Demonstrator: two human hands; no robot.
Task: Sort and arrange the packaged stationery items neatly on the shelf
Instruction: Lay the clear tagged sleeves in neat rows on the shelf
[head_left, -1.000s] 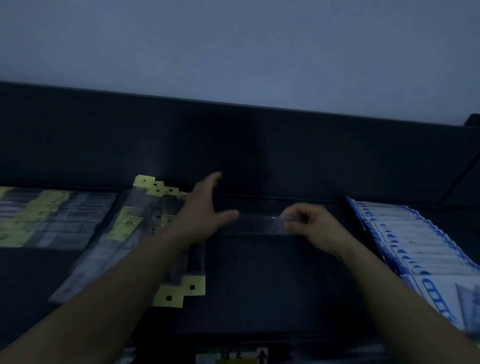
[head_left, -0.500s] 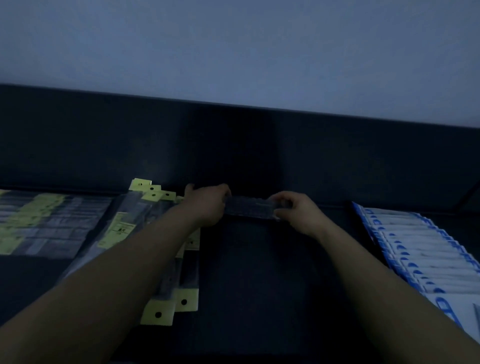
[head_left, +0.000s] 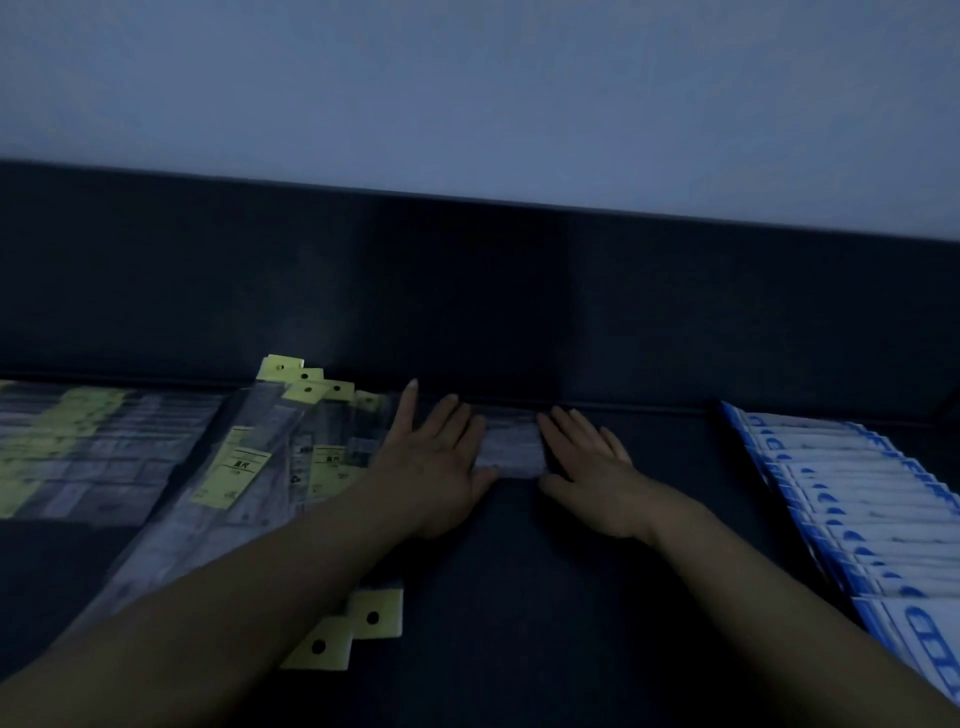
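Note:
A small clear packet (head_left: 511, 444) lies flat on the dark shelf (head_left: 519, 571), close to the back wall. My left hand (head_left: 436, 457) rests flat with spread fingers on its left end. My right hand (head_left: 587, 462) lies flat against its right end. Neither hand grips it. Long clear packets with yellow tags (head_left: 291, 467) lie in a loose slanted pile just left of my left hand, partly under my left forearm. The scene is dim.
A flat row of yellow-labelled packets (head_left: 88, 447) fills the far left. An overlapping row of white and blue packets (head_left: 862, 509) runs along the right. The dark back wall (head_left: 467, 291) stands right behind the small packet.
Both hands lowered the small packet onto the shelf near the back wall and opened flat on its two ends; before, they pinched it between them.

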